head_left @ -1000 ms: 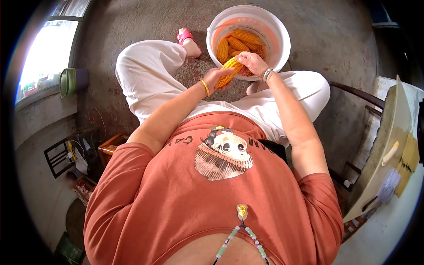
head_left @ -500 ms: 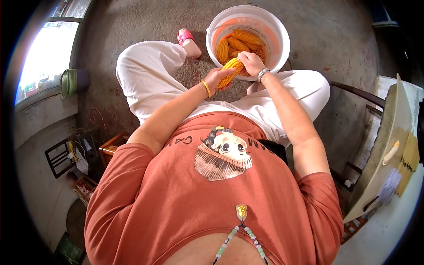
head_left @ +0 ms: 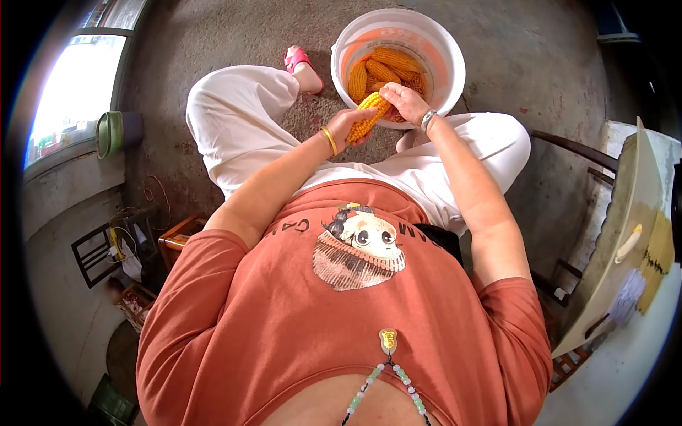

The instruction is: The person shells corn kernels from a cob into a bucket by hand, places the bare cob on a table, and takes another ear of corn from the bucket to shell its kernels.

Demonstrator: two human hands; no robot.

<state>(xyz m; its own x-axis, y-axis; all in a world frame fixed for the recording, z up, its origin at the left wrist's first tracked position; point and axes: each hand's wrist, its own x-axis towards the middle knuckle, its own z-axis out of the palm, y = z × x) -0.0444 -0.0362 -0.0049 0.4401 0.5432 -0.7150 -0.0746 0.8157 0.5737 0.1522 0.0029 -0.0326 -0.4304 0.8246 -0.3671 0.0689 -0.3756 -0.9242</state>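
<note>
A yellow ear of corn (head_left: 369, 117) is held at a slant over the near rim of a white bucket (head_left: 339, 42). My left hand (head_left: 347, 126), with a yellow bracelet at the wrist, is wrapped round its lower part. At the upper end my right hand (head_left: 407, 104) grips the same ear, thumb and fingers against the kernels; a silver band circles that wrist. Inside the bucket lie several more ears of corn (head_left: 384, 72) on top of loose kernels (head_left: 414, 83).
The bucket stands on a concrete floor (head_left: 234, 35) between my knees. A wooden chair arm (head_left: 577, 150) and a light-coloured table (head_left: 604, 284) are at the right. Low at the left are a wooden stool (head_left: 177, 240) and cables, with a green container (head_left: 110, 135) by the window.
My right hand has shifted slightly on the upper end of the ear, its fingers more drawn together. My left hand keeps its hold, almost unmoved.
</note>
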